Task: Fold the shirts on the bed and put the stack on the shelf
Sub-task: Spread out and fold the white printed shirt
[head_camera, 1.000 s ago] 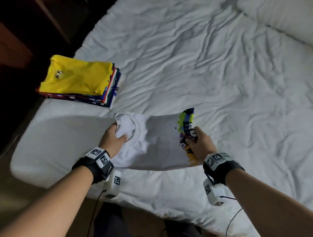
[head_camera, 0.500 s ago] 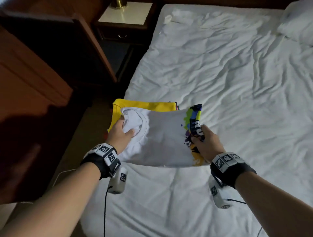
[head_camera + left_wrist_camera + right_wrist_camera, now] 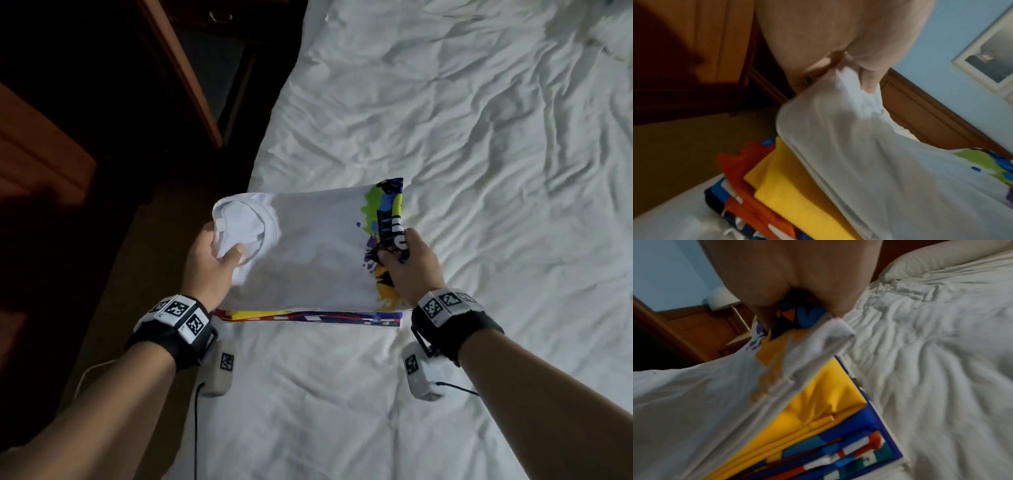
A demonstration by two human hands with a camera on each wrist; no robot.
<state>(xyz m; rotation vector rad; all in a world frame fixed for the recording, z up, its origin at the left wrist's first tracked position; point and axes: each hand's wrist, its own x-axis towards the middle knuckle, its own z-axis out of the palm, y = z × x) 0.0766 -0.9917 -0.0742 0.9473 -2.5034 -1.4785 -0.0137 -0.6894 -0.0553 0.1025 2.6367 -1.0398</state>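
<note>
**Over the bed's near edge, a folded white shirt held above the stack**

On the left side of the bed (image 3: 462,144), spread with a rumpled white sheet and running from the near edge to a pillow (image 3: 937,257) at the far end. Beside it on the left, dark wooden furniture (image 3: 185,72) over a brownish floor; behind, in the left wrist view, a pale blue wall with a framed picture (image 3: 990,53).

Just above the stack (image 3: 308,316) of folded shirts, held flat: a folded white shirt (image 3: 308,253), collar to the left, bright print (green, blue, yellow, purple) at its right end. Covering the stack almost wholly in the head view, only a striped near edge showing. In the wrist views, a gap between the white shirt and the yellow shirt (image 3: 830,395) on top of the stack, with red, blue and patterned layers below.

Left hand (image 3: 209,263) clenched on the collar end, thumb on top, cloth bunched in the grasp. Right hand (image 3: 407,267) pinching the printed end, thumb over the print, fingers underneath. Marker bands on both wrists.
</note>
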